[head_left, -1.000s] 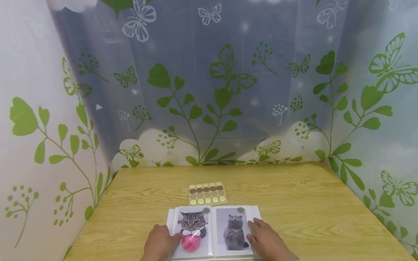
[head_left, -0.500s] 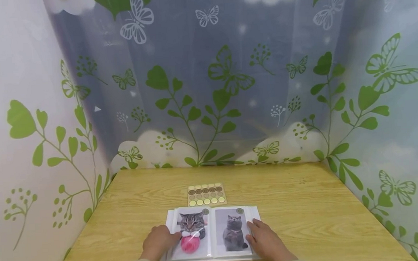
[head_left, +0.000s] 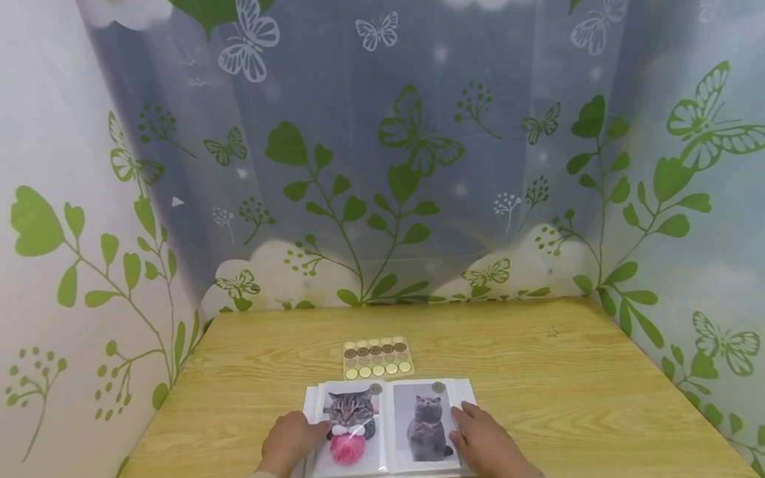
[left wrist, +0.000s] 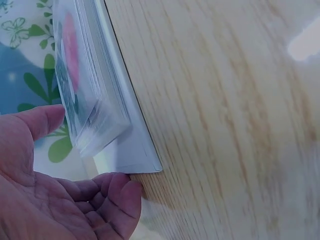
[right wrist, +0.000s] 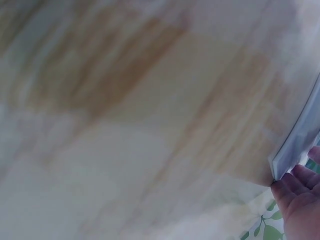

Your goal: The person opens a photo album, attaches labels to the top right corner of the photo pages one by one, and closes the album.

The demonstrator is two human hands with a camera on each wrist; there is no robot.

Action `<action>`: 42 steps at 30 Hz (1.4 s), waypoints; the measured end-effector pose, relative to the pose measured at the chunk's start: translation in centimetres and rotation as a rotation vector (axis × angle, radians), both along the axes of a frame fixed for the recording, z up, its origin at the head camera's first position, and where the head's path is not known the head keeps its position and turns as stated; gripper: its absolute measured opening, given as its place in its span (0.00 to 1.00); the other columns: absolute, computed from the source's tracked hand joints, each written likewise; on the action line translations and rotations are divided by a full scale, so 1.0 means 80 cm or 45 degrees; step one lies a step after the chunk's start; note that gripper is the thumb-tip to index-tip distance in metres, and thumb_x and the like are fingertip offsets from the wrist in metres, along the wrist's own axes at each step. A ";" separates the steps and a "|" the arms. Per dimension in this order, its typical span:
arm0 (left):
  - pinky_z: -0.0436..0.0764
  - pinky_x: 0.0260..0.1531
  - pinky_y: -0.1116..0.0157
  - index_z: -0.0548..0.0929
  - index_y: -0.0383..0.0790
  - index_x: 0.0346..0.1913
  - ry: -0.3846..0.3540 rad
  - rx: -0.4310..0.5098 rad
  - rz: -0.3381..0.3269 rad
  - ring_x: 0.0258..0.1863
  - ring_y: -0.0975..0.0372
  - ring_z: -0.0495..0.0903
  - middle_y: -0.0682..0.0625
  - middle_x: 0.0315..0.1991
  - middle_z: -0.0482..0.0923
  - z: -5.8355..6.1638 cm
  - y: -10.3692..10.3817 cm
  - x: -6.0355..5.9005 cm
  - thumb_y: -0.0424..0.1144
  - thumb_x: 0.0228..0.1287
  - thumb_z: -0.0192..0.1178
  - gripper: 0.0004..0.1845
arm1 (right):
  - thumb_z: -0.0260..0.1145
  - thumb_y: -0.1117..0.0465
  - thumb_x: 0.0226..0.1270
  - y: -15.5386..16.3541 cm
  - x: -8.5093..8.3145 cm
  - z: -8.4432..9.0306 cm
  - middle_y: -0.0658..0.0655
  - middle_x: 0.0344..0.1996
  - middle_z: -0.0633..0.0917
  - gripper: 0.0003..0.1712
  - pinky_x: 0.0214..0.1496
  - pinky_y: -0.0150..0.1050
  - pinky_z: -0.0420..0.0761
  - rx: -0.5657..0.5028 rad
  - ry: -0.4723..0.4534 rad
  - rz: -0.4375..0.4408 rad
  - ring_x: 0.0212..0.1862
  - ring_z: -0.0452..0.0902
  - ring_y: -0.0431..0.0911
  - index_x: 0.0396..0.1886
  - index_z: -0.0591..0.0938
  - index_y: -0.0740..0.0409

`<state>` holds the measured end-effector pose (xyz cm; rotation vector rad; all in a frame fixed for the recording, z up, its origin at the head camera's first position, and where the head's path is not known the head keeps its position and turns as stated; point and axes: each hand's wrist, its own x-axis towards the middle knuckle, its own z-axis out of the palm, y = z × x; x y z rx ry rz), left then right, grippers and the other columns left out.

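At table (head_left: 567, 404) near edge, centre: photo album (head_left: 389, 427) open flat, both hands resting on it.
Left hand (head_left: 290, 442) flat on left page at cat-with-pink-ball photo, fingers relaxed, thumb near page stack edge; right hand (head_left: 486, 443) flat on right page beside grey-cat photo, fingers slightly spread. Both visible sleeves filled, round sticker atop each. Sticker sheet (head_left: 377, 356) just behind album, mostly full.

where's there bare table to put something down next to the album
Bare wood lies left of the photo album out to the left curtain, right of it to the table edge, and behind the sticker sheet. It is crowded at the front middle: both hands, left and right, rest on the album.
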<state>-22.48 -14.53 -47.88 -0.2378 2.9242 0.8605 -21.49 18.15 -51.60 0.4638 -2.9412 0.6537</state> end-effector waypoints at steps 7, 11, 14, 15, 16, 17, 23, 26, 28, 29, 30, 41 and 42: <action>0.80 0.43 0.46 0.78 0.17 0.45 0.025 0.102 -0.001 0.39 0.42 0.81 0.29 0.41 0.80 -0.001 -0.005 -0.003 0.50 0.59 0.65 0.31 | 0.63 0.59 0.70 -0.001 -0.001 0.001 0.75 0.61 0.74 0.26 0.65 0.62 0.68 0.011 0.000 -0.001 0.63 0.69 0.68 0.61 0.76 0.72; 0.75 0.53 0.42 0.74 0.13 0.50 0.027 0.190 0.009 0.50 0.34 0.77 0.23 0.48 0.76 -0.006 -0.009 -0.007 0.48 0.59 0.64 0.35 | 0.63 0.59 0.70 -0.002 -0.001 0.002 0.75 0.61 0.74 0.26 0.66 0.62 0.68 0.018 0.002 -0.001 0.63 0.69 0.68 0.61 0.76 0.72; 0.72 0.57 0.41 0.70 0.10 0.53 0.024 0.265 0.027 0.54 0.30 0.73 0.20 0.51 0.73 -0.007 -0.011 -0.008 0.47 0.59 0.64 0.37 | 0.63 0.59 0.70 -0.002 -0.001 0.002 0.75 0.61 0.74 0.26 0.66 0.62 0.68 0.023 -0.001 -0.004 0.63 0.69 0.68 0.61 0.76 0.71; 0.72 0.58 0.41 0.69 0.09 0.53 0.022 0.279 0.033 0.54 0.30 0.72 0.19 0.52 0.72 -0.008 -0.012 -0.008 0.47 0.59 0.64 0.38 | 0.63 0.58 0.70 -0.002 -0.001 0.002 0.75 0.61 0.74 0.26 0.66 0.62 0.68 0.025 -0.004 -0.007 0.63 0.69 0.68 0.61 0.76 0.71; 0.71 0.59 0.41 0.68 0.09 0.54 0.020 0.294 0.041 0.55 0.30 0.71 0.19 0.52 0.72 -0.008 -0.012 -0.008 0.46 0.59 0.64 0.39 | 0.63 0.59 0.70 -0.002 -0.001 0.002 0.75 0.61 0.74 0.26 0.66 0.62 0.68 0.024 -0.005 -0.008 0.63 0.69 0.68 0.61 0.76 0.71; 0.70 0.59 0.41 0.67 0.08 0.54 0.018 0.309 0.047 0.55 0.29 0.71 0.18 0.53 0.71 -0.008 -0.013 -0.008 0.46 0.59 0.64 0.39 | 0.63 0.59 0.70 -0.002 -0.001 0.002 0.75 0.61 0.74 0.26 0.66 0.62 0.68 0.024 -0.006 -0.009 0.63 0.69 0.68 0.61 0.76 0.71; 0.65 0.64 0.40 0.61 0.07 0.58 0.007 0.438 0.102 0.60 0.28 0.65 0.16 0.58 0.64 -0.011 -0.012 -0.010 0.42 0.58 0.64 0.41 | 0.63 0.59 0.70 -0.002 0.000 0.002 0.75 0.61 0.74 0.26 0.65 0.62 0.68 0.011 0.008 -0.003 0.63 0.70 0.68 0.61 0.76 0.71; 0.62 0.66 0.40 0.58 0.06 0.61 -0.015 0.528 0.143 0.62 0.27 0.62 0.15 0.62 0.59 -0.011 -0.010 -0.011 0.40 0.57 0.64 0.42 | 0.63 0.59 0.70 -0.001 0.000 0.002 0.75 0.60 0.75 0.25 0.65 0.61 0.69 0.013 0.017 0.005 0.63 0.70 0.68 0.60 0.76 0.71; 0.61 0.66 0.40 0.57 0.07 0.62 -0.028 0.565 0.167 0.63 0.27 0.60 0.15 0.63 0.57 -0.010 -0.008 -0.012 0.39 0.57 0.64 0.43 | 0.63 0.59 0.70 0.000 0.000 0.002 0.75 0.60 0.75 0.25 0.65 0.61 0.69 0.015 0.018 0.009 0.63 0.70 0.68 0.60 0.76 0.72; 0.60 0.67 0.39 0.56 0.07 0.62 -0.035 0.578 0.175 0.63 0.27 0.60 0.15 0.64 0.56 -0.010 -0.007 -0.012 0.39 0.57 0.64 0.43 | 0.63 0.60 0.70 0.000 0.000 0.002 0.75 0.60 0.75 0.25 0.65 0.61 0.69 0.013 0.019 0.011 0.63 0.70 0.68 0.60 0.76 0.72; 0.59 0.67 0.39 0.55 0.07 0.63 -0.042 0.598 0.184 0.64 0.27 0.59 0.15 0.64 0.55 -0.010 -0.007 -0.013 0.38 0.56 0.64 0.44 | 0.63 0.60 0.70 0.000 0.000 0.002 0.75 0.60 0.75 0.25 0.65 0.61 0.69 0.011 0.014 0.012 0.63 0.70 0.68 0.60 0.76 0.72; 0.57 0.68 0.40 0.52 0.07 0.64 -0.043 0.653 0.212 0.65 0.27 0.56 0.15 0.65 0.52 -0.015 -0.011 -0.015 0.38 0.55 0.64 0.46 | 0.64 0.61 0.69 0.000 0.003 0.005 0.76 0.59 0.75 0.25 0.65 0.62 0.69 -0.015 0.011 0.014 0.62 0.70 0.69 0.60 0.76 0.73; 0.56 0.68 0.40 0.52 0.07 0.64 -0.046 0.660 0.212 0.66 0.27 0.56 0.15 0.65 0.51 -0.014 -0.012 -0.014 0.38 0.55 0.64 0.46 | 0.64 0.61 0.69 0.000 0.003 0.005 0.75 0.59 0.75 0.25 0.65 0.62 0.69 -0.014 0.010 0.012 0.62 0.70 0.69 0.60 0.76 0.73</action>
